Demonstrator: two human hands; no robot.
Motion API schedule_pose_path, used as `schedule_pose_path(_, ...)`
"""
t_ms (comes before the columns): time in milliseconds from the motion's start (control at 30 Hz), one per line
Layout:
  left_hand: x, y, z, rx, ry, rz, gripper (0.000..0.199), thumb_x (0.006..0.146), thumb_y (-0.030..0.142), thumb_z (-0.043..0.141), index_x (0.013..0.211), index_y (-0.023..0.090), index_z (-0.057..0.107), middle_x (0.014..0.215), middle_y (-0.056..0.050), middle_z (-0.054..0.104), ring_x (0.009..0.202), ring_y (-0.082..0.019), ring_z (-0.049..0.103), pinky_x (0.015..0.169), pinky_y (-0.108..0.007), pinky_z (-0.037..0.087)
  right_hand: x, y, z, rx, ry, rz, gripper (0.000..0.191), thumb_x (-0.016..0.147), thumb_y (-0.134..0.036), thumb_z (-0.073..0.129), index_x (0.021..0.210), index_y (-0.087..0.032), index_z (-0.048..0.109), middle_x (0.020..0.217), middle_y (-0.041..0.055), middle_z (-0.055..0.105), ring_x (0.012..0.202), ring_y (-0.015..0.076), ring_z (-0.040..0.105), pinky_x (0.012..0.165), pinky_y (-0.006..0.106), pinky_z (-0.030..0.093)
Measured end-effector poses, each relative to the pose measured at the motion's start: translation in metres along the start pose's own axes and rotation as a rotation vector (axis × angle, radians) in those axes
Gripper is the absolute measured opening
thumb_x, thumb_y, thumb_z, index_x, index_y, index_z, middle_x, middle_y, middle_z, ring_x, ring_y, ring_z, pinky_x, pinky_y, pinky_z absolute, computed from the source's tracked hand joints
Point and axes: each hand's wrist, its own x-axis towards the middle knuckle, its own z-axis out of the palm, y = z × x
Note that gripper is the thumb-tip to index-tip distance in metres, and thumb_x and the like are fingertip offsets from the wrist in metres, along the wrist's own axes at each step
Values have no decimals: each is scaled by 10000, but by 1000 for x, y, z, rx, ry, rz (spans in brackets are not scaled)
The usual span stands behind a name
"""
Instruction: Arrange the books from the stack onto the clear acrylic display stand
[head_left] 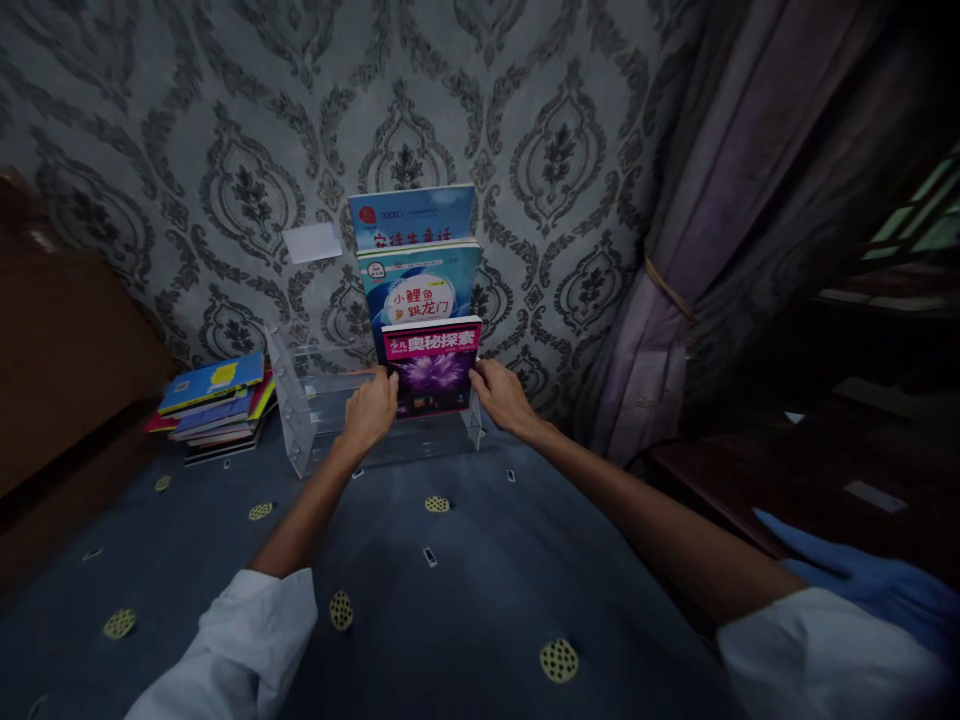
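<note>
A purple and magenta book [431,372] stands upright at the front of a clear acrylic book rack [298,420]. My left hand [372,410] grips its left edge, fingers curled behind it. On the opposite edge, my right hand [504,396] pinches the same book between thumb and fingers. Behind and above it, a teal book [457,268] with a fish-story cover rests in a higher tier. Farther back rises a blue book [420,212], its lower part hidden. The left portion of the rack's tiers shows bare clear plastic.
A pile of books [217,405] lies left of the rack on a dark blue patterned cloth [390,610]. Patterned wallpaper [559,150] stands close behind. A tied curtain [667,290] hangs at right, near a dark reddish surface [712,480]. Blue fabric [862,575] lies beside my right sleeve.
</note>
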Motion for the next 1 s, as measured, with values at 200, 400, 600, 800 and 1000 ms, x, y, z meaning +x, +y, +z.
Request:
schedule_pose_path(200,-2,0,0,-15,-9,2,381,1068,386,243,1218,186,530,1095,-153,726,1056,-307,698,833,-364,503,-7,-2,-2,34,-2,8,250,954,-297,418,1031,-175,622,1008,140,694,955,275,646,882,414,503)
schedule_pose_path(400,-10,-7,5,-76,26,71,344,1058,335,345,1315,155,484,1203,-147,693,1134,-268,661,925,-346,485,-27,-4,1,171,72,47,360,924,-331,470,1213,-163,603,1080,155,709,967,300,667,877,479,532)
schedule_pose_path(600,-34,-54,8,-50,181,152,309,1009,203,415,1298,167,518,1313,-126,628,1249,-238,568,1063,-351,416,-88,-30,12,454,10,186,396,947,-436,470,1236,-198,598,970,108,720,810,264,709,694,401,569)
schedule_pose_path(800,-46,-161,-3,-25,446,-76,303,1013,221,313,1194,163,548,1197,-134,639,1169,-232,577,1030,-332,428,-148,-73,29,603,-267,251,417,926,-507,481,1161,-220,670,869,64,733,733,224,704,685,356,581)
schedule_pose_path(1000,5,-235,-6,247,289,-369,320,978,220,357,1236,107,506,1268,-202,592,1228,-299,521,1035,-383,393,-163,-102,45,647,-443,183,389,944,-492,462,1083,-241,726,851,70,741,709,219,711,676,351,596)
